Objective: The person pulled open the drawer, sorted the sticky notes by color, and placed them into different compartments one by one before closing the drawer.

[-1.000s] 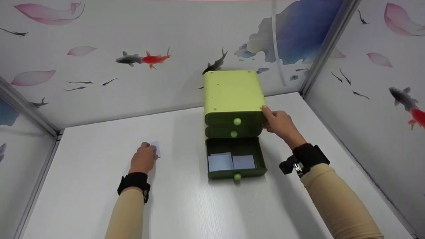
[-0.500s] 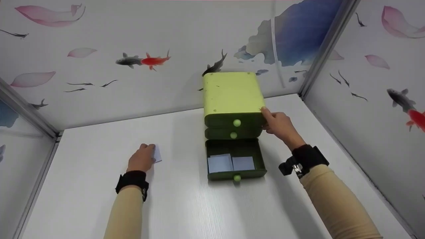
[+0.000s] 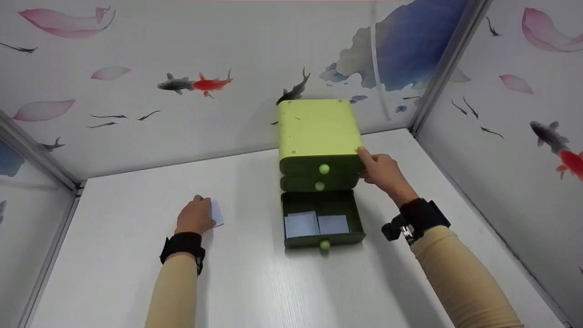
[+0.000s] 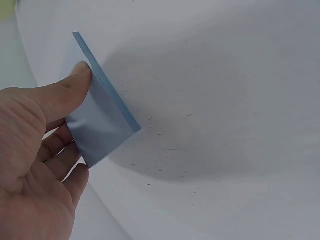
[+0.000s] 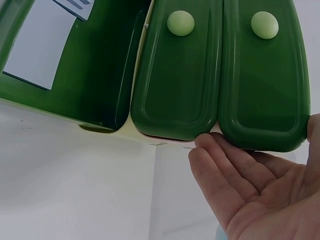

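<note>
Pinched between thumb and fingers of left hand [image 3: 195,217]: blue card [image 4: 102,117], edge now tilted off table [image 3: 255,282]. Cabinet [image 3: 319,132] steadied by right hand [image 3: 382,171], fingers straight. Bottom drawer [image 3: 322,218] unchanged, open; pickup judged under way.

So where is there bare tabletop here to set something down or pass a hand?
Bare white tabletop runs along the near edge, left of the left hand, which pinches a blue card, and between that hand and the open bottom drawer. It is tight where the right hand steadies the green drawer unit.
</note>
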A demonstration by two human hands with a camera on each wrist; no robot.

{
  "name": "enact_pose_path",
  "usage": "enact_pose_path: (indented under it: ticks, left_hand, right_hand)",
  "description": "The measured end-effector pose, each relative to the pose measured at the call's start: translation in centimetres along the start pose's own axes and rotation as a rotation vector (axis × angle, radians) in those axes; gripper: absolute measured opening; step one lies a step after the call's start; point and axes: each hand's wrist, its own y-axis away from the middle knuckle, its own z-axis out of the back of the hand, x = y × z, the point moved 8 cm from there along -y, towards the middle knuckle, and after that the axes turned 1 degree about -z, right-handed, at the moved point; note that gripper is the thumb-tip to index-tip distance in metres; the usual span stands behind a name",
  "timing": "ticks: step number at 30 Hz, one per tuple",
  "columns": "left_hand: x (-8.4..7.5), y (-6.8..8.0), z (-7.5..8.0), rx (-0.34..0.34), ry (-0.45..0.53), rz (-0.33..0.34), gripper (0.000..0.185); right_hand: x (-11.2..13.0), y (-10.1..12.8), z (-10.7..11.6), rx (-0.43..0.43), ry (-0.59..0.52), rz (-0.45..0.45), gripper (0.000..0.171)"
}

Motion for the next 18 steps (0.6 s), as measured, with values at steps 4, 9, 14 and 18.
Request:
enact_pose_path:
  ticks: [4,9,14,18]
  left_hand:
    - [-0.1,0.2,0.4,-0.054,-0.019,0.007,0.062]
    - [-0.1,0.5,0.9,-0.123,-0.028,0.005,0.062]
    - [-0.4,0.6,1.4,-0.172,-0.064,-0.002,0.051]
    - [-0.5,0.7,1.8,-0.204,-0.041,0.004,0.036]
  right_hand:
    - [0.1,0.0,0.0,0.001,-0.001,0.013,0.084]
    - [0.1,0.0,0.0,0.005,-0.003,0.010,0.084]
    - [0.1,0.1,0.0,0.017,-0.016,0.000,0.085]
    - [0.0,0.1,0.0,0.006,-0.012,-0.001,0.085]
